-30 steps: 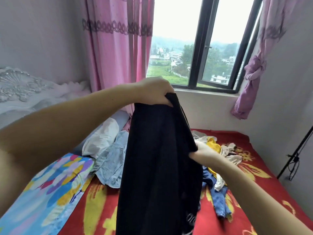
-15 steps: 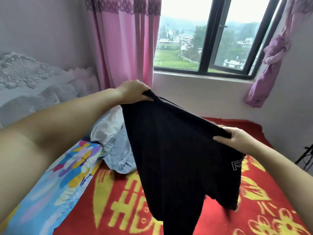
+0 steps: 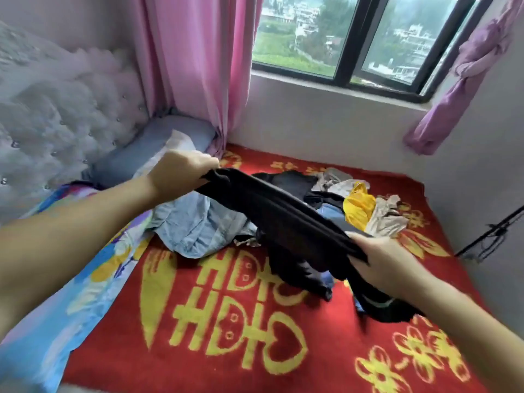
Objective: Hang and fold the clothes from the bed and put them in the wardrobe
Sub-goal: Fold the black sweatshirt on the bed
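Both hands (image 3: 181, 177) on black garment (image 3: 283, 222) (stretched)

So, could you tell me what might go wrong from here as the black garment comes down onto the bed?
1. The black garment, stretched between the left hand and right hand, hangs over the pile of clothes; laid there, it may fold unevenly or drag pieces along.
2. Its lower part already bunches on the red blanket, so creases could get folded in.
3. The light blue shirt lies close and could get caught underneath.
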A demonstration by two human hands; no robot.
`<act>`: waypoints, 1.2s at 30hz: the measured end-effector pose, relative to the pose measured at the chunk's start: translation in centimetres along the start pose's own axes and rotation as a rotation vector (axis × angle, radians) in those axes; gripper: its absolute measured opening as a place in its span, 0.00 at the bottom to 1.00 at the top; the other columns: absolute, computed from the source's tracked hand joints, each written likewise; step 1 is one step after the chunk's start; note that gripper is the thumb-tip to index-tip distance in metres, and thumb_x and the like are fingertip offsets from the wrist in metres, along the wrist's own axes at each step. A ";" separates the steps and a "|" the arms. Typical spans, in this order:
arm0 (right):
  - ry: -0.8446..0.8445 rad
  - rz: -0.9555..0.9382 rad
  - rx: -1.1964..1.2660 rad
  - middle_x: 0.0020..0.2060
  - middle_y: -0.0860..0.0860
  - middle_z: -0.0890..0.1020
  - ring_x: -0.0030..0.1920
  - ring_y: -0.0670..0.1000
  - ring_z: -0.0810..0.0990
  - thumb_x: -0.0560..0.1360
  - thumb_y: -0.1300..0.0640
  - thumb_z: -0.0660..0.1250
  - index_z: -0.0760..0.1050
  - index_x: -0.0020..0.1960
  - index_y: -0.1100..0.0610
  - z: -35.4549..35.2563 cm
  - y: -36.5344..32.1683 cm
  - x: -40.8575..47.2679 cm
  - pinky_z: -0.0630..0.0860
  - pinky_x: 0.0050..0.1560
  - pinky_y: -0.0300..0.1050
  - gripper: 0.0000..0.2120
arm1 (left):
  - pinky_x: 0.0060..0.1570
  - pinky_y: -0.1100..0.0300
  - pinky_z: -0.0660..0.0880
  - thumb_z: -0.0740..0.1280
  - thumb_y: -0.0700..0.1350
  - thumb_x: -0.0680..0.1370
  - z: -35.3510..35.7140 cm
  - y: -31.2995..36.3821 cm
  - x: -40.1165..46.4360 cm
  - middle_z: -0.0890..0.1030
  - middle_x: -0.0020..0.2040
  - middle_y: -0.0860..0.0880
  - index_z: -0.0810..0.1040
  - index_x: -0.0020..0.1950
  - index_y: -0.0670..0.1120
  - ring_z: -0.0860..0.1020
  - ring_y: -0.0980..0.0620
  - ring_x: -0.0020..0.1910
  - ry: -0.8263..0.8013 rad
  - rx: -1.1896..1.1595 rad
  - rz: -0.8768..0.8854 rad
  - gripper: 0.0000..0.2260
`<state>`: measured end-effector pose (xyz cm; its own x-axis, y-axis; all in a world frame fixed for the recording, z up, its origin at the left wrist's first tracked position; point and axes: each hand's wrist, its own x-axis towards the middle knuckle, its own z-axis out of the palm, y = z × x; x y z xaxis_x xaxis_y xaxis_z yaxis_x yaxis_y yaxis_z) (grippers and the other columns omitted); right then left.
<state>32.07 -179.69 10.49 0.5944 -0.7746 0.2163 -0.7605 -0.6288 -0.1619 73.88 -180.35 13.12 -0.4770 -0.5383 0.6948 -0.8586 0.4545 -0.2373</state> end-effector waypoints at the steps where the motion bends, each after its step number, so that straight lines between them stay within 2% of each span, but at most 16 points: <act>1: -0.133 0.006 -0.034 0.48 0.48 0.84 0.48 0.57 0.82 0.73 0.52 0.66 0.68 0.68 0.42 4.1 -2.0 -0.8 0.75 0.41 0.48 0.24 | 0.25 0.57 0.69 0.61 0.44 0.75 1.0 -0.2 -4.0 0.76 0.32 0.46 0.75 0.39 0.45 0.77 0.46 0.30 -0.086 -0.001 0.010 0.07; 4: -0.603 0.010 0.009 0.66 0.51 0.74 0.62 0.58 0.75 0.77 0.48 0.60 0.49 0.77 0.42 17.2 -8.0 -3.9 0.73 0.57 0.49 0.33 | 0.29 0.55 0.73 0.57 0.40 0.74 4.4 0.5 -18.4 0.76 0.36 0.45 0.70 0.46 0.46 0.77 0.45 0.35 -0.473 0.011 -0.061 0.04; 6: -0.984 0.006 0.184 0.72 0.59 0.65 0.69 0.60 0.68 0.78 0.50 0.61 0.43 0.78 0.43 24.3 -11.7 -6.9 0.68 0.65 0.51 0.36 | 0.39 0.52 0.76 0.58 0.39 0.74 5.8 2.8 -28.3 0.78 0.44 0.44 0.72 0.55 0.45 0.80 0.44 0.43 -0.934 0.014 -0.194 0.11; 8: -1.194 0.031 0.287 0.71 0.60 0.64 0.69 0.59 0.67 0.78 0.51 0.61 0.43 0.78 0.45 29.4 -14.0 -9.5 0.67 0.67 0.51 0.36 | 0.51 0.52 0.73 0.59 0.41 0.77 6.5 6.2 -36.5 0.76 0.57 0.45 0.70 0.68 0.47 0.76 0.44 0.56 -1.364 -0.033 -0.345 0.19; 10: -1.214 0.093 0.381 0.68 0.60 0.70 0.66 0.58 0.71 0.78 0.52 0.60 0.51 0.78 0.50 32.8 -14.4 -11.4 0.68 0.64 0.48 0.32 | 0.56 0.53 0.70 0.59 0.44 0.77 7.3 10.2 -41.2 0.72 0.62 0.47 0.66 0.72 0.49 0.72 0.46 0.61 -1.534 -0.114 -0.377 0.22; 13: -1.152 0.242 0.489 0.58 0.57 0.80 0.57 0.57 0.78 0.79 0.58 0.57 0.64 0.73 0.55 35.7 -11.1 -12.8 0.70 0.55 0.43 0.23 | 0.54 0.53 0.72 0.62 0.44 0.74 10.8 16.3 -41.4 0.76 0.59 0.46 0.72 0.68 0.47 0.75 0.45 0.57 -1.526 -0.287 -0.349 0.21; 16: -0.985 0.490 0.414 0.59 0.56 0.79 0.60 0.54 0.76 0.79 0.60 0.57 0.71 0.68 0.56 37.3 -4.5 -14.0 0.68 0.58 0.42 0.18 | 0.42 0.56 0.77 0.72 0.42 0.67 15.5 21.6 -37.7 0.80 0.47 0.46 0.80 0.57 0.44 0.80 0.46 0.45 -1.338 -0.411 -0.298 0.19; 17: -0.906 0.592 0.388 0.60 0.56 0.78 0.61 0.54 0.76 0.79 0.61 0.57 0.72 0.67 0.57 37.6 -1.9 -14.3 0.67 0.60 0.42 0.17 | 0.44 0.57 0.77 0.72 0.42 0.68 17.2 23.3 -36.4 0.80 0.50 0.46 0.79 0.59 0.44 0.80 0.46 0.47 -1.308 -0.437 -0.305 0.19; 19: -0.740 0.752 0.341 0.61 0.58 0.76 0.63 0.56 0.74 0.78 0.63 0.60 0.72 0.66 0.60 38.2 3.0 -14.5 0.67 0.63 0.44 0.17 | 0.58 0.55 0.70 0.63 0.44 0.75 20.9 26.6 -35.0 0.73 0.62 0.47 0.68 0.70 0.46 0.73 0.46 0.60 -1.324 -0.409 -0.342 0.22; 22: -0.598 0.860 0.188 0.67 0.60 0.70 0.69 0.59 0.67 0.76 0.60 0.66 0.66 0.71 0.60 39.3 9.5 -14.5 0.64 0.67 0.52 0.24 | 0.68 0.54 0.61 0.58 0.47 0.79 26.0 29.8 -33.5 0.61 0.73 0.44 0.55 0.77 0.47 0.63 0.46 0.71 -1.439 -0.341 -0.433 0.27; 26: -0.679 1.017 0.163 0.74 0.62 0.58 0.75 0.60 0.56 0.72 0.47 0.72 0.51 0.78 0.56 41.5 15.4 -14.3 0.59 0.72 0.56 0.43 | 0.74 0.44 0.51 0.62 0.57 0.77 29.3 33.0 -33.6 0.46 0.78 0.41 0.41 0.79 0.49 0.47 0.45 0.77 -1.632 -0.316 -0.536 0.39; 29: -0.783 1.099 0.219 0.71 0.62 0.62 0.71 0.63 0.63 0.67 0.42 0.75 0.49 0.78 0.54 43.0 17.7 -14.6 0.62 0.69 0.55 0.50 | 0.72 0.40 0.42 0.66 0.60 0.73 28.2 33.8 -35.4 0.31 0.76 0.41 0.31 0.76 0.50 0.35 0.43 0.76 -1.653 -0.269 -0.437 0.49; 31: -0.835 1.091 0.234 0.66 0.61 0.70 0.65 0.62 0.71 0.67 0.43 0.76 0.55 0.74 0.56 43.7 18.6 -14.7 0.68 0.62 0.52 0.46 | 0.71 0.40 0.38 0.68 0.57 0.73 26.7 33.6 -37.1 0.24 0.71 0.42 0.26 0.74 0.50 0.29 0.43 0.73 -1.641 -0.197 -0.392 0.51; 33: -0.932 1.047 0.337 0.58 0.59 0.77 0.56 0.59 0.77 0.69 0.49 0.75 0.66 0.64 0.59 43.8 19.5 -14.4 0.70 0.53 0.48 0.31 | 0.72 0.40 0.41 0.70 0.53 0.72 25.3 33.4 -38.3 0.28 0.73 0.42 0.27 0.74 0.49 0.31 0.42 0.73 -1.604 -0.138 -0.413 0.53; 34: -1.002 1.006 0.400 0.54 0.57 0.81 0.51 0.57 0.79 0.70 0.52 0.74 0.71 0.58 0.59 43.4 19.9 -14.1 0.72 0.50 0.47 0.22 | 0.72 0.40 0.46 0.72 0.50 0.69 24.8 33.5 -38.4 0.36 0.76 0.41 0.30 0.76 0.48 0.38 0.42 0.75 -1.557 -0.119 -0.423 0.54; 36: -1.136 0.946 0.554 0.47 0.54 0.85 0.46 0.53 0.83 0.71 0.56 0.73 0.77 0.52 0.58 42.0 21.0 -13.9 0.77 0.49 0.46 0.12 | 0.66 0.40 0.64 0.77 0.43 0.60 24.7 33.9 -38.0 0.62 0.75 0.39 0.53 0.78 0.46 0.63 0.41 0.73 -1.467 -0.140 -0.477 0.51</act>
<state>18.84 -185.01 -36.34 0.0503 -0.3704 -0.9275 -0.9203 0.3435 -0.1871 58.27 -161.98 -38.10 -0.0047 -0.8093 -0.5874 -0.9955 0.0592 -0.0737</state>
